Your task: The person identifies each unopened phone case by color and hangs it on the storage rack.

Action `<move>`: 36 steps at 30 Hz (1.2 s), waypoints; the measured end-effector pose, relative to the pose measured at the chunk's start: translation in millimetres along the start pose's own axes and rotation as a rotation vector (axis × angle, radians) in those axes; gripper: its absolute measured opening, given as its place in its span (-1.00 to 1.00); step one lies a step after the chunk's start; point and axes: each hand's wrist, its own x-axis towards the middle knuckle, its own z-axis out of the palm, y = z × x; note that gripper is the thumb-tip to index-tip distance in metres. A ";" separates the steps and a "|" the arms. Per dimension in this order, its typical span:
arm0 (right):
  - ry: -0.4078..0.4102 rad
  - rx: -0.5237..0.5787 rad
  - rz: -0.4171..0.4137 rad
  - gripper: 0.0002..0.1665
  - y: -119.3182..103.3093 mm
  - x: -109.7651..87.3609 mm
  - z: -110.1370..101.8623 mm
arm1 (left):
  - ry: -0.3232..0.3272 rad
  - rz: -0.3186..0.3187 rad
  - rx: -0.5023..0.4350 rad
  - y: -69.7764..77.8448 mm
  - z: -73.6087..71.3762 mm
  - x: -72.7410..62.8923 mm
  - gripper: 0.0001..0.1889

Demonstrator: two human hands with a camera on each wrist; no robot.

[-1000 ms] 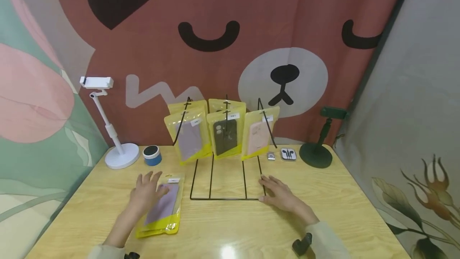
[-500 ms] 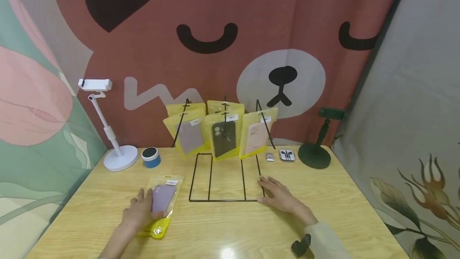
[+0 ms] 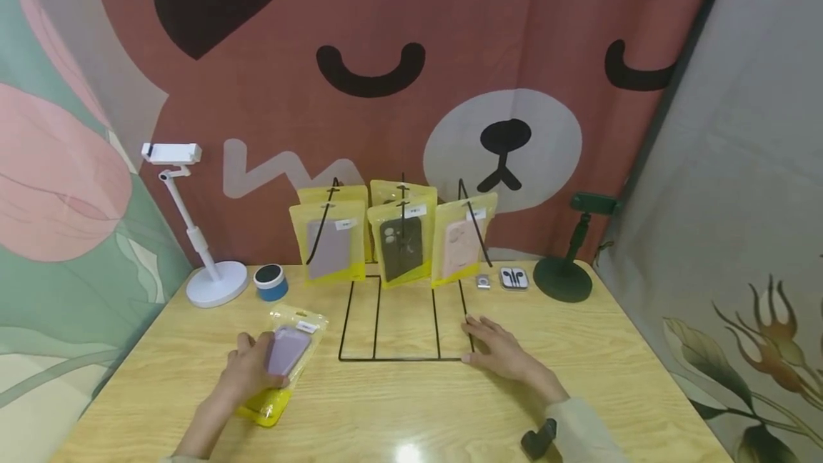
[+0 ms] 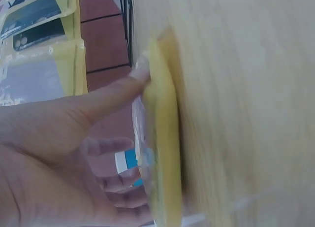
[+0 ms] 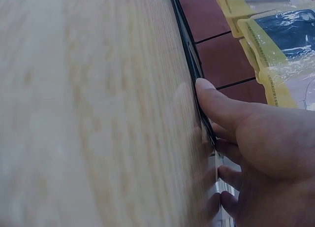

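Note:
My left hand (image 3: pixel 246 370) grips a yellow-edged clear pouch with a purple phone case (image 3: pixel 287 350) by its long sides, on the table at left. In the left wrist view my thumb lies along one edge of the pouch (image 4: pixel 165 138), with the fingers at its other side. My right hand (image 3: pixel 504 354) rests on the right front corner of a black wire display rack (image 3: pixel 405 359), thumb and fingers touching its base rod. Bagged phone cases hang on the rack's hooks: a purple one (image 3: pixel 330 252), a black one (image 3: pixel 401 245) and a pink one (image 3: pixel 463 245) in front.
A white phone stand (image 3: pixel 217 284) and a blue-and-white round jar (image 3: pixel 271 282) stand at back left. Boxed earphones (image 3: pixel 514 277), a small silver square item (image 3: pixel 483 281) and a dark green phone stand (image 3: pixel 564 279) are at back right. A bear-print curtain hangs behind.
My left hand has come down onto the pouch and gripped it; the pouch has turned slightly clockwise. The hanging purple-case pouch has swung round to face forward. My right hand stays put.

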 end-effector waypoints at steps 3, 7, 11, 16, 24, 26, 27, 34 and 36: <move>-0.004 0.004 -0.003 -0.23 0.1 0.2 1.0 | 0.014 0.020 -0.041 -7.0 1.5 1.2 0.04; -0.005 -0.004 -0.001 -0.23 0.3 0.0 1.0 | 0.010 0.056 -0.089 -18.2 1.4 3.7 -0.09; -0.004 -0.006 0.012 -0.22 0.6 -0.7 0.1 | 0.035 0.113 -0.200 -24.3 -6.2 2.9 -0.44; -0.001 0.001 0.020 -0.21 0.0 -0.8 0.0 | 0.106 0.088 -0.358 -27.5 -25.4 -4.5 -0.56; -0.004 -0.002 0.015 -0.20 1.2 -0.2 1.2 | 0.234 -0.025 -0.872 -23.8 -64.8 -32.5 -0.46; -0.002 -0.002 0.013 -0.20 1.9 -0.8 0.9 | 0.231 0.032 -1.019 -19.0 -70.7 -40.9 -0.43; 0.000 -0.002 0.012 -0.20 2.3 -1.0 0.8 | 0.230 0.077 -1.071 -15.7 -72.5 -44.4 -0.43; 0.000 0.012 0.007 -0.20 0.2 -1.4 0.6 | 0.208 0.395 -1.105 13.7 -78.4 -62.1 -0.39; -0.003 0.017 0.014 -0.20 -0.9 -1.3 -0.5 | 0.205 0.456 -1.071 22.4 -79.2 -65.2 -0.39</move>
